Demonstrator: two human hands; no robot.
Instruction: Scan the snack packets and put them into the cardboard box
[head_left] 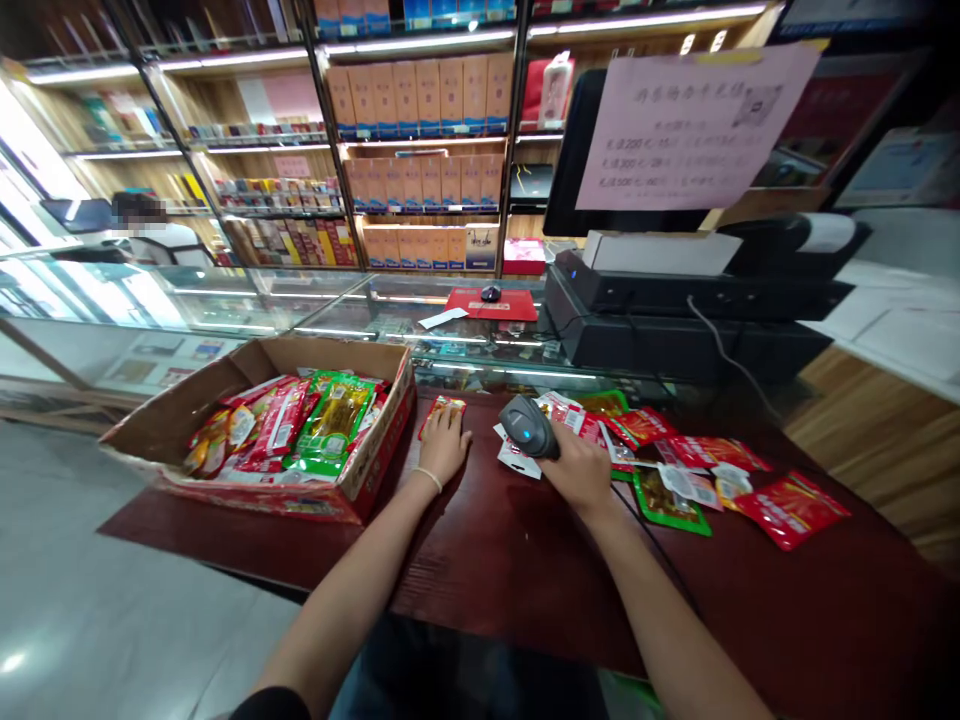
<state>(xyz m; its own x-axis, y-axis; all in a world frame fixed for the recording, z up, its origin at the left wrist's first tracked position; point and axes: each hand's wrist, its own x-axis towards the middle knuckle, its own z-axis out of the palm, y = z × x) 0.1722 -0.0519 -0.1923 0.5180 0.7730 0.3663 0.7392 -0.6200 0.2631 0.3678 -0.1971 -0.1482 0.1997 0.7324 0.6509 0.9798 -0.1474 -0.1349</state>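
Observation:
My right hand point(581, 468) is wrapped round the handle of a dark barcode scanner point(528, 428), whose head shows a small blue light. My left hand point(444, 448) rests on a small red snack packet point(455, 403), fingers curled over its near part, beside the carton. Red and green snack packets fill the open carton point(386, 440) on the left; a green packet point(330, 425) lies on top. Behind and right of the scanner is a loose spread of packets, among them a red packet point(796, 508) and a green-edged packet point(670, 503). The scanner partly covers some white-and-red packets.
All this lies on a dark red counter point(517, 590). Beyond it stand a glass display case point(330, 315), a red mat point(499, 304) with a mouse, and a monitor bearing a pink paper sign point(690, 130). A scanner cable trails past my right forearm. A person point(161, 235) sits far left.

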